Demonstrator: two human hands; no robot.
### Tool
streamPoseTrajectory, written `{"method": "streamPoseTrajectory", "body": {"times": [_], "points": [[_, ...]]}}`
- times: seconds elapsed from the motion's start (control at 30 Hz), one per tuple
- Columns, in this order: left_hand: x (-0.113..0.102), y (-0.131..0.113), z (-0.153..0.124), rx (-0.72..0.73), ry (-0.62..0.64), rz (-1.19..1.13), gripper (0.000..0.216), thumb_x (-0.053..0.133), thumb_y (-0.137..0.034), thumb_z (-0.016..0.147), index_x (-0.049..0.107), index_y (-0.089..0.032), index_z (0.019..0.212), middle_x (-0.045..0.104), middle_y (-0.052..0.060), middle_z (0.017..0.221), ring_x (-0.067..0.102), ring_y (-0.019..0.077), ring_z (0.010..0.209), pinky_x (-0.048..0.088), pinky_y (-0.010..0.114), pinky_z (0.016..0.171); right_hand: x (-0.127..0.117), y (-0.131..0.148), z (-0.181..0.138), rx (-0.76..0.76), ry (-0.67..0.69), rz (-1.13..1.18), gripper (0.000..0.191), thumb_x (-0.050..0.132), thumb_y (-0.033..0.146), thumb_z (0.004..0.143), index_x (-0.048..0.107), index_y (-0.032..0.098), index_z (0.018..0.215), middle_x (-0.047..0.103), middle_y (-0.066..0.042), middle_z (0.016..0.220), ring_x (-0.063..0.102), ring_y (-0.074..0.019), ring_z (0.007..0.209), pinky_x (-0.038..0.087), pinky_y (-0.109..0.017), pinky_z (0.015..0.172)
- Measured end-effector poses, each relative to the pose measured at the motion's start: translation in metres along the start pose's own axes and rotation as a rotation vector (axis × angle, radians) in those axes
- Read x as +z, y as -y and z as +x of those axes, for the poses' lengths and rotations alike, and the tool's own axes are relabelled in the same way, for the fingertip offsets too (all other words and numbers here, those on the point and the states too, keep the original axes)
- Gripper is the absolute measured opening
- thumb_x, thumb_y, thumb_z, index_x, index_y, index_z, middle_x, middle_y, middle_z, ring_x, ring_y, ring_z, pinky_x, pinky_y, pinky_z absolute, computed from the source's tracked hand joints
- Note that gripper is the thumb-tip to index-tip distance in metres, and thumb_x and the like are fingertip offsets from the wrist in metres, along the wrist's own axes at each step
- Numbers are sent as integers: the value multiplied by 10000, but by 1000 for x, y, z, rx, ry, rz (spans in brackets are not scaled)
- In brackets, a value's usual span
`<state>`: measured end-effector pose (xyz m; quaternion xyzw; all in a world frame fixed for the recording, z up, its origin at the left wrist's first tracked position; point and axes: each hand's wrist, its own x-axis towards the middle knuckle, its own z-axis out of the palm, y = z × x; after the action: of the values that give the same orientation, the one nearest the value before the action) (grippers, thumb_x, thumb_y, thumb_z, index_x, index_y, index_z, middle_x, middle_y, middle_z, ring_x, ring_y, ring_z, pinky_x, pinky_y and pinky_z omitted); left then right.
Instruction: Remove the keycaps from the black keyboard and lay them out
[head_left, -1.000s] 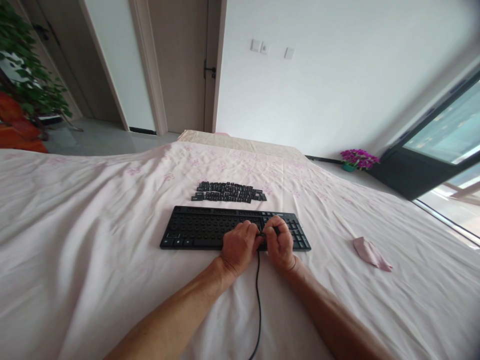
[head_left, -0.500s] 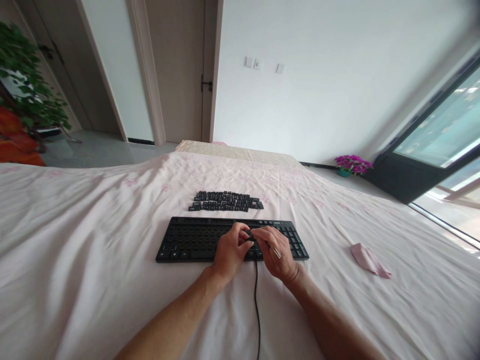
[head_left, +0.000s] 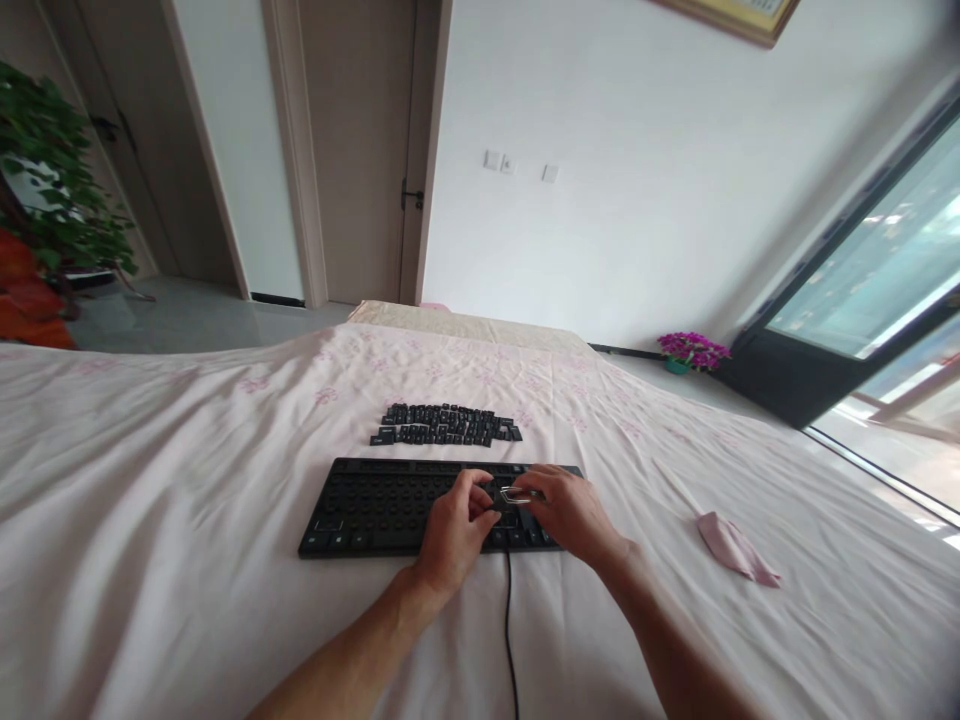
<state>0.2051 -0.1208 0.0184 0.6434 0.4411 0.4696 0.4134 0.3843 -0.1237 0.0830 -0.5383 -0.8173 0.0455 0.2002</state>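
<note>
A black keyboard (head_left: 375, 505) lies on the pink cloth, much of its left and middle part stripped to bare key stems. Over its right half, my left hand (head_left: 455, 530) is curled, thumb and forefinger bent toward each other; a small dark thing may be between them, too small to make out. My right hand (head_left: 574, 515) grips a thin metal wire keycap puller (head_left: 514, 495), its loop pointing at the left fingertips. Just beyond the keyboard, several loose black keycaps (head_left: 442, 425) lie in rows.
The keyboard's cable (head_left: 508, 630) runs toward me between my forearms. A folded pink cloth piece (head_left: 739, 550) lies to the right on the patterned bedspread (head_left: 187, 560). Farther off are a door (head_left: 360, 150), a potted plant (head_left: 60, 180) and purple flowers (head_left: 694, 350).
My right hand has turned, and the puller's wire loop now points left toward my left hand instead of sticking out back across the palm. The whole view has tilted up slightly.
</note>
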Motion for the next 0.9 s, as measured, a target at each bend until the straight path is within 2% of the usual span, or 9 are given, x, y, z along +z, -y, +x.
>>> {"method": "streamPoseTrajectory", "body": {"times": [0.07,0.23,0.3,0.37,0.63,0.9], "points": [[0,1,0,9,-17,-17,376,607,-131,739,532,-227,1095,613,-25,805,596,116,702,485,260,705,2,-9,4,48,40,49,78,604,285,809,671,250,829,677,18,820,605,-164,760,381,-243,641],[1,4,0,84,-131,5,418,547,-147,801,470,-212,1206,583,40,1044,603,106,761,503,293,782,3,-50,32,259,74,84,219,554,380,812,691,209,822,674,3,723,586,-158,669,361,-239,596],[1,5,-1,130,-119,62,393,526,-116,798,496,-220,1176,581,36,1051,600,109,774,498,301,801,6,-69,47,395,41,43,208,567,364,787,702,213,833,691,-8,778,595,-164,701,358,-240,599],[1,5,-1,160,-86,115,391,519,-79,778,520,-229,1139,585,26,1034,595,113,780,493,302,809,12,-83,59,467,49,23,196,584,353,767,714,225,839,696,-9,785,603,-170,727,361,-242,610],[0,5,-3,205,-25,195,372,485,-34,761,554,-234,1067,596,24,988,590,142,835,485,305,810,36,-104,79,522,79,6,208,626,392,730,732,268,860,699,5,751,620,-178,743,359,-252,618],[0,4,-3,228,-23,217,359,480,-18,750,581,-235,1018,608,21,957,591,145,837,489,300,805,45,-110,80,534,105,13,220,641,398,723,737,282,884,708,7,786,632,-186,783,372,-244,621]]}}
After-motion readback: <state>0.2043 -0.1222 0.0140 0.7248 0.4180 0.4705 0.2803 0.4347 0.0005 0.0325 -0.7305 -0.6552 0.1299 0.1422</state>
